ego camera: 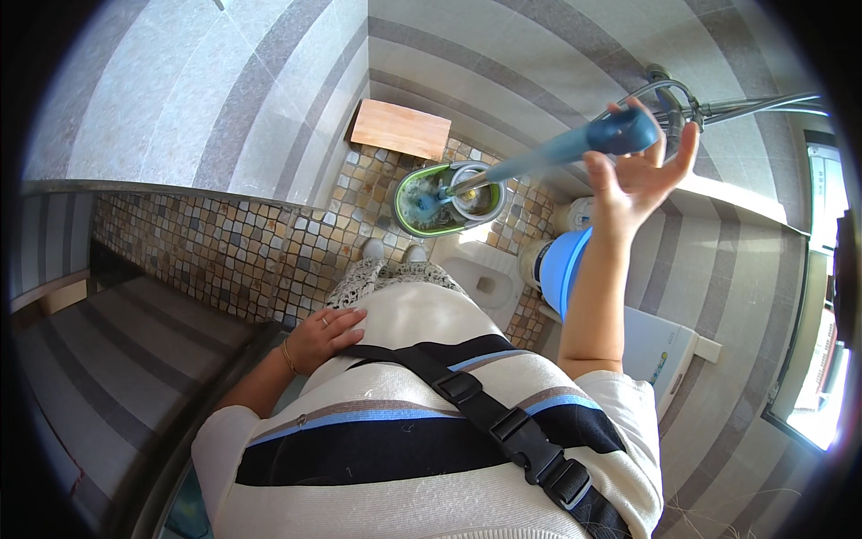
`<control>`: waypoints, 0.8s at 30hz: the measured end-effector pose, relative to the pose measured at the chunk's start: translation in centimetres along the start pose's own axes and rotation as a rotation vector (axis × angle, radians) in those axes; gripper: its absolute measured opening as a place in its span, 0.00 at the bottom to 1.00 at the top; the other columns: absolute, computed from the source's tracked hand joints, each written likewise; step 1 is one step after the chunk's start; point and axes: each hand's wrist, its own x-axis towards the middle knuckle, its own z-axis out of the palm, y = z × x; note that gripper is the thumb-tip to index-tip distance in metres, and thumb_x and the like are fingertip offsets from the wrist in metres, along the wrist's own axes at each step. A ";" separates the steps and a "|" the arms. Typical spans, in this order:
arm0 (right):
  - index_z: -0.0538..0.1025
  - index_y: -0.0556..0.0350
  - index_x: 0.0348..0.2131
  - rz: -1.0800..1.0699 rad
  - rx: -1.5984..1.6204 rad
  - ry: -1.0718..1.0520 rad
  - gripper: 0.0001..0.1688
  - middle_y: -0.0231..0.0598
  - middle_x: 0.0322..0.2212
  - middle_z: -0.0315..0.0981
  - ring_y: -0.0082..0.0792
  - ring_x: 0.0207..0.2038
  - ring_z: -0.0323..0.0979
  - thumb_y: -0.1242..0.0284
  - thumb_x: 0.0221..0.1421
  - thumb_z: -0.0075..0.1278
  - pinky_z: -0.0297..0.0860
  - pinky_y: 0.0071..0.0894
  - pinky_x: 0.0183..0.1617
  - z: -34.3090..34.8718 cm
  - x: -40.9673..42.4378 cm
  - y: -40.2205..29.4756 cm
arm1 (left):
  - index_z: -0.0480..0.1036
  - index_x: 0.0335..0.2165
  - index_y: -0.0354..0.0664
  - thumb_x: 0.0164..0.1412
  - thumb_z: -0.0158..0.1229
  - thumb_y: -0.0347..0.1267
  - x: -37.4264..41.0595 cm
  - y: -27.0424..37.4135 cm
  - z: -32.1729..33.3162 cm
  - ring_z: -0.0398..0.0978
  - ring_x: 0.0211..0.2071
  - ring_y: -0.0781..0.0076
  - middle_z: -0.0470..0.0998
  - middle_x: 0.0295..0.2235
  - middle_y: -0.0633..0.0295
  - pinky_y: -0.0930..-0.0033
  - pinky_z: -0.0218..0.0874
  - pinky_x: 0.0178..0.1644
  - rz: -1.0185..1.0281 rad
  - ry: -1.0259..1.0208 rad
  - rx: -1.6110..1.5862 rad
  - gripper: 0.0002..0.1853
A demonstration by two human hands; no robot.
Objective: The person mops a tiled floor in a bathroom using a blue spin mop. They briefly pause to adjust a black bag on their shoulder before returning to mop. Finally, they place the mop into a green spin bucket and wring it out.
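Observation:
A blue mop handle [559, 151] rises from a green and grey mop bucket [401, 214] on the floor. Its blue mop head [425, 204] is in the bucket's foamy water, beside the round spin basket [475, 197]. My right hand [640, 168] is raised at the top of the handle, thumb and fingers spread around its blue end; whether they touch it all round cannot be told. With a ring and a bracelet on it, my left hand [330, 337] rests on the front of my top and holds nothing.
A wooden board [401, 128] leans by the far wall. Beyond my shoes lies mosaic tile; a squat toilet [486, 283] is close by. On the right stand a blue basin [562, 269] and a white appliance [663, 347]. Shower pipes [673, 108] run along the wall.

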 end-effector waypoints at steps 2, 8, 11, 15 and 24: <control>0.39 0.45 0.61 0.050 -0.047 -0.084 0.66 0.49 0.45 0.66 0.37 0.44 0.68 0.69 0.33 0.69 0.68 0.37 0.46 0.3 -0.9 1.3 | 0.62 0.46 0.45 0.53 0.48 0.36 0.2 0.0 -0.1 0.66 0.50 0.54 0.64 0.52 0.49 0.57 0.57 0.51 0.000 -0.002 0.004 0.21; 0.57 0.52 0.52 0.550 0.019 -0.073 0.42 0.32 0.26 0.70 0.24 0.29 0.70 0.84 0.39 0.58 0.69 0.23 0.33 5.0 -5.1 5.1 | 0.62 0.47 0.45 0.54 0.48 0.36 0.3 -0.3 0.1 0.66 0.50 0.53 0.64 0.53 0.49 0.58 0.57 0.51 0.011 0.010 0.001 0.20; 0.69 0.54 0.29 0.584 -0.016 -0.097 0.12 0.27 0.22 0.67 0.19 0.25 0.66 0.81 0.41 0.55 0.65 0.23 0.30 6.0 -9.2 8.8 | 0.62 0.47 0.45 0.54 0.48 0.36 -0.1 -0.3 0.3 0.66 0.50 0.53 0.64 0.53 0.49 0.58 0.57 0.51 0.001 0.012 0.005 0.20; 0.69 0.53 0.22 0.499 -0.001 -0.092 0.08 0.27 0.20 0.68 0.20 0.24 0.66 0.80 0.41 0.55 0.65 0.23 0.30 6.5 -10.7 9.1 | 0.62 0.46 0.46 0.54 0.48 0.36 -0.3 0.1 0.2 0.66 0.50 0.54 0.64 0.53 0.50 0.58 0.57 0.51 -0.017 0.025 0.022 0.20; 0.69 0.62 0.25 0.051 0.165 0.002 0.07 0.36 0.15 0.67 0.27 0.16 0.67 0.86 0.40 0.50 0.64 0.24 0.21 3.5 5.7 -5.2 | 0.65 0.44 0.45 0.53 0.50 0.36 -0.9 0.6 0.1 0.65 0.51 0.55 0.64 0.53 0.51 0.59 0.58 0.50 -0.072 0.017 0.045 0.19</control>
